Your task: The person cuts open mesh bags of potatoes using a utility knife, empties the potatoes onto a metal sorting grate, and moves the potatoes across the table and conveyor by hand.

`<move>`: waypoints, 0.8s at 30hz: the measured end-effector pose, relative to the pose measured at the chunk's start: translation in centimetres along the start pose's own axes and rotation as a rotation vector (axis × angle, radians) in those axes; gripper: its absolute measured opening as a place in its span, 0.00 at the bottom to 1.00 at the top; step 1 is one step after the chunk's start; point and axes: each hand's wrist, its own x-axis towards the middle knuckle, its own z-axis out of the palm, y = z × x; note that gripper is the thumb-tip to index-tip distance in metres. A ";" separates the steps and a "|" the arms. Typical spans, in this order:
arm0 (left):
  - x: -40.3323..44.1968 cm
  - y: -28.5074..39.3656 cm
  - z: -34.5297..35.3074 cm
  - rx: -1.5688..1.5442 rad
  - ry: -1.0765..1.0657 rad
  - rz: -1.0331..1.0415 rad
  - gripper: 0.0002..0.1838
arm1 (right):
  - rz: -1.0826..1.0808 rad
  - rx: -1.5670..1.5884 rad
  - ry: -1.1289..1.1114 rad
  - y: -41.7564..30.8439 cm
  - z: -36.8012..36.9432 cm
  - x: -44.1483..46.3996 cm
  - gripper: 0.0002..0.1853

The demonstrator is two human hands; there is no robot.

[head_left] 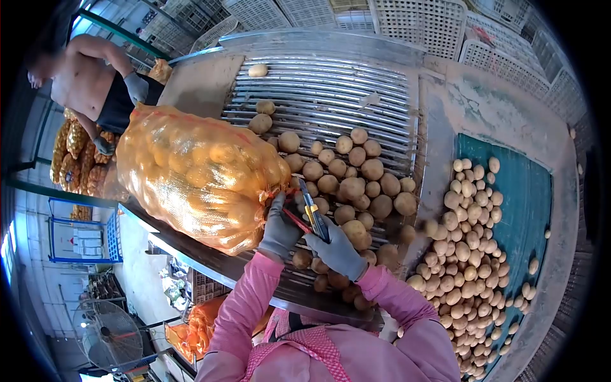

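Note:
A large orange mesh sack point(191, 172) full of potatoes lies on its side across the roller table, its gathered neck toward me. My left hand point(280, 229), in a grey glove, is closed at the sack's neck, beside a red cord point(298, 221) that runs toward my other hand. My right hand point(334, 250), also gloved, grips a utility knife point(314, 216) with a yellow and dark handle. The blade end points up and left, close to the neck. Loose potatoes point(352, 188) lie on the rollers just beyond both hands.
Metal rollers point(318, 95) form the table surface. To the right, many potatoes point(468, 254) lie on a green belt point(509, 184). White plastic crates point(420, 25) stand behind. Another person point(89, 76) with gloved hands is at the far left, near stacked filled sacks point(76, 153). A fan point(108, 334) stands lower left.

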 end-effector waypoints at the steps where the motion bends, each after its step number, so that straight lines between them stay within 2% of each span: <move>1: 0.6 0.0 -0.9 -0.120 -0.136 -0.019 0.14 | -0.038 0.003 -0.003 -0.1 -0.2 0.2 0.21; 2: 0.5 0.0 -0.5 -0.127 -0.140 -0.015 0.14 | -0.037 -0.005 -0.005 -0.2 -0.5 0.3 0.21; 5: -0.5 0.6 0.9 0.576 0.263 -0.038 0.11 | 0.043 0.015 -0.096 -2.0 -1.5 0.1 0.20; 7: -1.1 1.0 1.3 1.033 0.541 -0.053 0.10 | -0.005 -0.252 -0.043 -4.3 -2.4 -0.3 0.19; 8: -1.4 1.2 0.3 1.018 0.543 -0.046 0.10 | -0.003 -0.265 -0.052 -4.7 -3.2 0.0 0.19; 10: -1.9 1.4 -3.2 1.993 -0.040 0.581 0.07 | -0.218 -0.561 -0.050 -5.3 -5.2 0.5 0.18; 11: -2.0 1.5 -3.0 2.156 -0.082 0.647 0.05 | -0.312 -0.801 -0.165 -5.9 -6.2 1.1 0.20; 12: -2.2 1.7 -2.7 2.141 -0.081 0.649 0.05 | -0.305 -0.814 -0.167 -6.3 -6.3 1.5 0.20; 14: -3.1 2.6 -1.3 2.167 -0.100 0.286 0.09 | -0.377 -1.113 -0.263 -6.7 -6.3 2.0 0.20; 15: -3.7 3.4 1.2 2.269 -0.158 0.165 0.08 | -0.334 -1.216 -0.286 -7.2 -6.0 2.3 0.20; 19: -3.1 3.7 -1.5 2.333 -0.300 0.172 0.07 | -0.373 -1.325 -0.422 -8.8 -4.5 4.7 0.16; 21: -3.5 3.8 -1.2 2.912 -0.625 0.528 0.09 | -0.472 -1.490 -0.423 -8.7 -3.7 5.9 0.15; 22: -3.5 3.9 -1.3 2.910 -0.624 0.527 0.09 | -0.470 -1.491 -0.426 -8.9 -3.3 6.4 0.15; 24: -3.6 3.9 -1.5 3.076 -0.681 0.709 0.10 | -0.319 -1.576 -0.483 -9.7 -2.3 7.3 0.12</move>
